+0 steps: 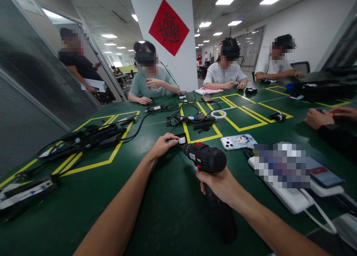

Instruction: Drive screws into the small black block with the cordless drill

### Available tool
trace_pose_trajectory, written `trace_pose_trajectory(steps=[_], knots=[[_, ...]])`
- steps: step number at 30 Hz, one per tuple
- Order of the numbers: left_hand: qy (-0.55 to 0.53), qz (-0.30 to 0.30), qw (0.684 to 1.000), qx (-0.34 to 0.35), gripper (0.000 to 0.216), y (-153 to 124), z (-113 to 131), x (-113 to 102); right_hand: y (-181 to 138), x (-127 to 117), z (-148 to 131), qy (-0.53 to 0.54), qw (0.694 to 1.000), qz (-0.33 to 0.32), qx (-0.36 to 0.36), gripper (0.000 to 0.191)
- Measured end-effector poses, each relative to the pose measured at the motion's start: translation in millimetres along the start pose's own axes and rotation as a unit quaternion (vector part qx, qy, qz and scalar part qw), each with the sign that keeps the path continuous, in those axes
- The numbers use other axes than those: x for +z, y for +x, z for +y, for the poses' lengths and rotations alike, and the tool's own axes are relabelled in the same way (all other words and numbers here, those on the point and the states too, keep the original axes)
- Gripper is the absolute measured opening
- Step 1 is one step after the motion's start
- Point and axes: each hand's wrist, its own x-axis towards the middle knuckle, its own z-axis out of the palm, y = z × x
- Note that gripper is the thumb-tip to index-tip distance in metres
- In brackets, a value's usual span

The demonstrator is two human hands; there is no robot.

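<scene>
Drill [209, 158], round-backed, dull black, narrow-nosed

There is one drill [206, 158], one red diamond poster [169, 27], one white ring [219, 117] and three people seated opposite [152, 81].

Your green tabletop [173, 218] carries tangled black cables [108, 134] left of your left hand [163, 145], with a patterned phone [237, 141] and white block [292, 202] right of your right hand [220, 183].

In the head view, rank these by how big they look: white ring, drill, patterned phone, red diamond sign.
1. Drill
2. Red diamond sign
3. Patterned phone
4. White ring

This is apparent size only; the sign hangs farther back, so it may really be larger than the drill.
</scene>
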Motion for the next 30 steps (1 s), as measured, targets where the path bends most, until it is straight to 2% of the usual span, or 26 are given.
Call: trace_pose_trajectory(steps=[6, 12, 21, 30], knots=[[-0.003, 0.003, 1.000, 0.001, 0.036, 0, 1, 0, 1, 1, 1, -0.002, 1.000, 0.004, 0.027, 0.011], [-0.003, 0.006, 1.000, 0.011, 0.035, 0, -1, 0, 4, 0, 9, -0.003, 1.000, -0.002, 0.012, 0.014], [-0.003, 0.007, 1.000, 0.008, 0.036, 0, -2, 1, -2, -1, -3, -0.015, 1.000, 0.001, 0.023, 0.013], [-0.005, 0.014, 1.000, 0.002, 0.035, -1, 2, 1, -1, -1, -2, 0.000, 1.000, 0.003, 0.020, 0.012]])
